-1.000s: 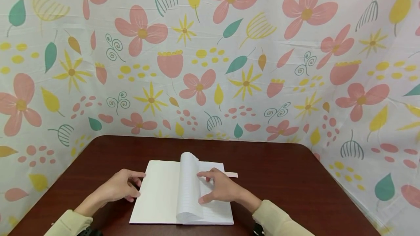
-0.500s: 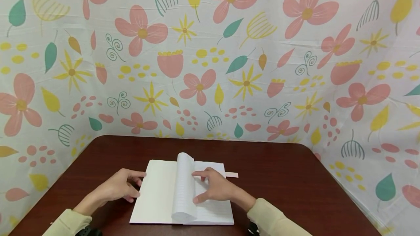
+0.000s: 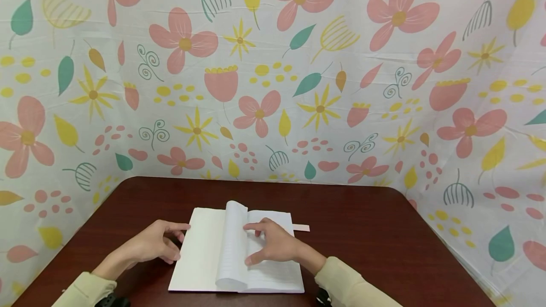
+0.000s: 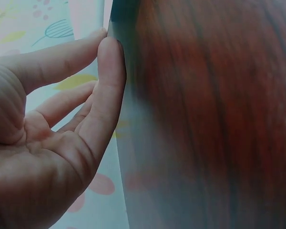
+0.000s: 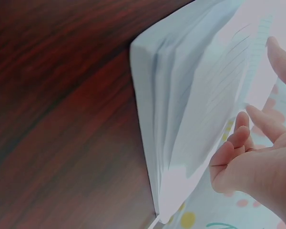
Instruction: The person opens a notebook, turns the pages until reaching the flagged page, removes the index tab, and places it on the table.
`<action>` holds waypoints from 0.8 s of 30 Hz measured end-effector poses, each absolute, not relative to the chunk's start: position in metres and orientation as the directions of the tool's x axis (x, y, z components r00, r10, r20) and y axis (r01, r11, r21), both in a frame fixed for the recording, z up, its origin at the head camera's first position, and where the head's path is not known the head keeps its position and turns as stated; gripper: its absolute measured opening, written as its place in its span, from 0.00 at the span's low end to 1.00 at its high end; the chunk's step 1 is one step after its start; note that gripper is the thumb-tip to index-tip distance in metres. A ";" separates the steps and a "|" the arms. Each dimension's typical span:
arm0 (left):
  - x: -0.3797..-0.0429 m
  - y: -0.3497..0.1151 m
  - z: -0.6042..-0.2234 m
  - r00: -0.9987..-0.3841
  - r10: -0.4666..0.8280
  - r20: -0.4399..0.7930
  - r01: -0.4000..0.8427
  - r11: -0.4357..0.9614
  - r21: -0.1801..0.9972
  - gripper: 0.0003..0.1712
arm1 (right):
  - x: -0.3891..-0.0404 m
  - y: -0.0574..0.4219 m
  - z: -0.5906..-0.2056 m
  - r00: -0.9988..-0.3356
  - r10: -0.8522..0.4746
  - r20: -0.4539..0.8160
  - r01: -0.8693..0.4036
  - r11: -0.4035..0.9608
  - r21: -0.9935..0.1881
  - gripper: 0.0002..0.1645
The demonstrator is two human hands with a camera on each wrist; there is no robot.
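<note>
An open notebook [image 3: 268, 281] lies on the table, with a plain cream page [image 3: 198, 250] on its left and lined pages on its right. Between them, a lined sheet [image 3: 232, 250] is bent up into a loose roll, leaning left. My right hand [image 3: 277, 243] lies over the right page, its extended index finger and thumb touching the roll's right side. In the right wrist view, the hand's other fingers [image 5: 231, 143] are bent. At the notebook's left edge, my left hand [image 3: 149, 243] touches with index finger and thumb spread apart; the left wrist view shows these fingers [image 4: 112, 71] fairly straight.
A pale strip [image 3: 301, 227] sticks out from the notebook's right side. The dark reddish-brown table [image 3: 362, 231] ends at a wall hung with a flower-patterned cloth [image 3: 273, 75]. Both forearms wear light sleeves [image 3: 350, 283], with dark bands at the wrists.
My right hand has slid left across the notebook, pushing the rolled sheet further over the left page. The left hand stays at the left edge.
</note>
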State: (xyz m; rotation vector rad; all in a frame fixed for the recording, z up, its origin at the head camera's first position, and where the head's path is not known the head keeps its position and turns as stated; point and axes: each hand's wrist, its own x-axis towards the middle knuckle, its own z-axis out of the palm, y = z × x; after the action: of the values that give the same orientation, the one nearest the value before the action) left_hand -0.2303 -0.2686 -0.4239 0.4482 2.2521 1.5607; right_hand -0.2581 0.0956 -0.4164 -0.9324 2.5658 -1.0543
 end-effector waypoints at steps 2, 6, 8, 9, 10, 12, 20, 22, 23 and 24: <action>-0.231 -0.270 -0.424 -0.881 0.461 -0.111 0.055 0.331 0.942 0.44 | -0.259 0.094 -0.416 -0.775 -0.631 0.039 -0.478 0.544 -0.690 0.46; -0.231 -0.270 -0.425 -0.879 0.465 -0.109 0.054 0.324 0.944 0.45 | -0.259 0.090 -0.416 -0.775 -0.631 0.040 -0.484 0.552 -0.679 0.46; -0.230 -0.270 -0.425 -0.879 0.464 -0.109 0.054 0.324 0.944 0.45 | -0.258 0.089 -0.416 -0.774 -0.632 0.043 -0.486 0.549 -0.680 0.46; -0.230 -0.270 -0.425 -0.880 0.463 -0.108 0.055 0.326 0.944 0.45 | -0.258 0.088 -0.416 -0.774 -0.632 0.043 -0.486 0.550 -0.679 0.46; -0.230 -0.270 -0.425 -0.880 0.462 -0.107 0.056 0.325 0.944 0.45 | -0.258 0.087 -0.416 -0.773 -0.632 0.043 -0.488 0.550 -0.678 0.46; -0.230 -0.270 -0.426 -0.881 0.461 -0.105 0.058 0.327 0.943 0.45 | -0.258 0.086 -0.415 -0.772 -0.634 0.043 -0.489 0.549 -0.678 0.46; -0.229 -0.268 -0.426 -0.884 0.459 -0.095 0.072 0.333 0.940 0.45 | -0.257 0.076 -0.414 -0.778 -0.626 0.060 -0.494 0.550 -0.674 0.47; -0.229 -0.267 -0.426 -0.883 0.460 -0.095 0.073 0.334 0.940 0.45 | -0.256 0.074 -0.414 -0.782 -0.618 0.079 -0.503 0.552 -0.665 0.47; -0.230 -0.267 -0.426 -0.882 0.461 -0.095 0.073 0.334 0.940 0.45 | -0.255 0.073 -0.415 -0.786 -0.613 0.086 -0.504 0.554 -0.663 0.48; -0.230 -0.267 -0.426 -0.882 0.461 -0.095 0.074 0.334 0.939 0.45 | -0.255 0.072 -0.415 -0.789 -0.608 0.090 -0.504 0.557 -0.660 0.48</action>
State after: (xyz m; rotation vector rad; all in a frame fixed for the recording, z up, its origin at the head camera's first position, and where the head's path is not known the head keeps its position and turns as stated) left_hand -0.2297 -0.2670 -0.4257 0.4751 2.2599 1.5634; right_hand -0.2550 0.0720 -0.4149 -0.9493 2.6384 -1.0464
